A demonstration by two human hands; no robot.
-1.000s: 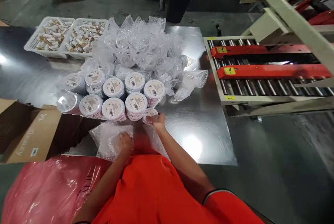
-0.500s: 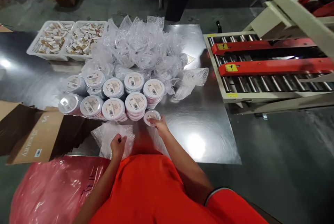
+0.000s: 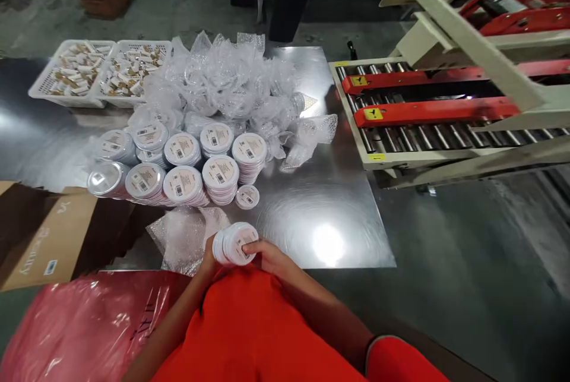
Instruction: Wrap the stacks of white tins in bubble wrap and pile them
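In front of my body, a short stack of round white discs (image 3: pixel 236 243) with a barcode label on top is held tilted between both hands. My left hand (image 3: pixel 209 258) grips the stack from its left side, with most of its fingers hidden. My right hand (image 3: pixel 268 253) is closed on the right side, thumb across the label. Crumpled bubble wrap (image 3: pixel 181 236) lies on the table just left of the stack. Beyond my hands sits a small round labelled disc (image 3: pixel 247 196), beside rows of larger stacked labelled discs (image 3: pixel 183 183).
A heap of bubble-wrapped items (image 3: pixel 227 76) covers the back of the metal table (image 3: pixel 294 221). Two white baskets (image 3: pixel 42 82) hold small white-and-brown pieces. A roller conveyor (image 3: pixel 427 137) stands right; an open cardboard box (image 3: pixel 57 233) and red plastic bag (image 3: pixel 84 328) are at left.
My right hand has drawn back from the small disc pile toward my body with a stack of discs. My left hand has left the bubble wrap and moved right onto that stack.
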